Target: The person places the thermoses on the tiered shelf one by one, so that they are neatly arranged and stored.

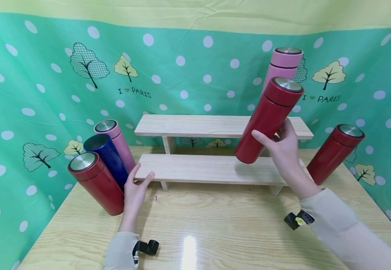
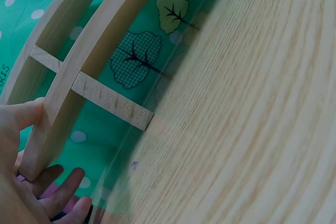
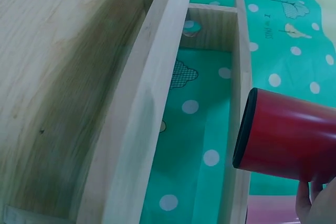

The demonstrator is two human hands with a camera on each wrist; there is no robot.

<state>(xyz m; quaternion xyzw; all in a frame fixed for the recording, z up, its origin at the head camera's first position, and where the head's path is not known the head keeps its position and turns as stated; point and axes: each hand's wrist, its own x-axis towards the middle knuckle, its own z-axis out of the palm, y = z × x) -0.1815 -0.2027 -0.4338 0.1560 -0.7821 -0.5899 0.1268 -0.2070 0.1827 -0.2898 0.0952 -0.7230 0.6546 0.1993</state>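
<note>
My right hand (image 1: 284, 144) grips a red thermos bottle (image 1: 266, 120) with a silver lid, held tilted in the air above the lower board of a two-tier wooden shelf (image 1: 195, 167). In the right wrist view the dark base of this red bottle (image 3: 291, 135) hangs clear of the boards. Behind it a pink bottle (image 1: 281, 67) stands at the upper tier's right side, its lower part hidden. My left hand (image 1: 136, 191) holds the left end of the lower board; in the left wrist view the thumb of that hand (image 2: 18, 150) lies on the board.
Left of the shelf a pink bottle (image 1: 117, 138), a blue bottle (image 1: 105, 153) and a red bottle (image 1: 97, 180) stand close together on the wooden table (image 1: 215, 228). Another red bottle (image 1: 335, 153) stands at the shelf's right end. A green dotted cloth (image 1: 182, 75) hangs behind.
</note>
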